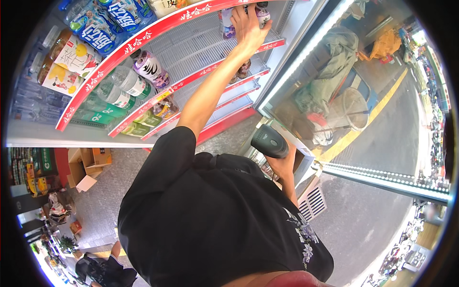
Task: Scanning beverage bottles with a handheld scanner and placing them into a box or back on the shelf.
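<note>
My left hand [251, 27] reaches into an open display fridge, its fingers and thumb around a purple-labelled bottle that it partly covers. A similar purple-labelled bottle [228, 23] stands close beside it on the wire shelf. Farther left on this shelf, another purple-and-white labelled bottle [152, 68] leans near clear bottles with green labels [131, 80]. My right hand [283, 161] holds a black handheld scanner [269, 141] by its lower part, in front of my body. An open carton [304, 166] lies below and beside that hand.
Red-edged shelves [193, 12] with more drinks fill the fridge. Its glass door [344, 89] stands open on the right, with a lit frame [380, 183]. A white slotted crate [312, 202] is near my right arm. Cardboard boxes [86, 166] and another person [104, 269] are at the left.
</note>
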{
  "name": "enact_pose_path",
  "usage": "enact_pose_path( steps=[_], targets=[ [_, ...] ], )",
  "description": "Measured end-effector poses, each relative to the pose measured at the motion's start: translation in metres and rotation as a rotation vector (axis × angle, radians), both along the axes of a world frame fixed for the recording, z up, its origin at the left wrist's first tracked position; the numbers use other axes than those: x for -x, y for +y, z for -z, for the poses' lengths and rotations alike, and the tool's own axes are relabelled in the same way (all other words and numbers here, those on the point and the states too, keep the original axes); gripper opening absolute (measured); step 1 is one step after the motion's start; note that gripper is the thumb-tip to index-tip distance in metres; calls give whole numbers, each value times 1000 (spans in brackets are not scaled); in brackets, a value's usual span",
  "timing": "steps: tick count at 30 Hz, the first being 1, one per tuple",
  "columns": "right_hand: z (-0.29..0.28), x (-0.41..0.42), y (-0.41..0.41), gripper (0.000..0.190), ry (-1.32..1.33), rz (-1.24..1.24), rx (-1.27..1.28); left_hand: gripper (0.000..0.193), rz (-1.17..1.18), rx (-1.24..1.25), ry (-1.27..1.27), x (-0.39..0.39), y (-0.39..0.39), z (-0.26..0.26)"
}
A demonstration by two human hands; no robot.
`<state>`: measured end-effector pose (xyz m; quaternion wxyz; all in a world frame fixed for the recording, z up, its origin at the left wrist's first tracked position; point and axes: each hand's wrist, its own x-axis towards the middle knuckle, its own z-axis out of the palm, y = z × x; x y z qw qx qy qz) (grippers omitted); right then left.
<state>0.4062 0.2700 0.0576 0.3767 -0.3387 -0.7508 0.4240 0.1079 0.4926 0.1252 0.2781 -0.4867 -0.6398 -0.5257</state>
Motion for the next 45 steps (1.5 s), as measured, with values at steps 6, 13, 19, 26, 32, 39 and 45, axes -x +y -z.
enact_pose_path(
  steps=[6,13,19,26,32,39,45],
  targets=[
    [6,-12,-4,37,30,63,17,68,329,11,-20,5,-35,29],
    [-15,-3,0,28,-19,33,-120,48,314,-366,-320,11,-137,-37],
    [-33,27,-4,30,-16,-131,-280,37,22,178,-440,8,-232,-85],
    [-53,69,-17,34,-68,-255,-555,37,-277,123,-172,11,-256,-82],
    [-49,73,-27,30,-18,-285,-359,30,-120,-37,-122,27,-258,-60],
    [-32,52,-30,28,-96,-207,-287,35,-3,-267,243,71,-233,-16],
    [-19,36,-28,27,-162,-174,-225,39,-456,-113,407,106,-217,-1]
  ],
)
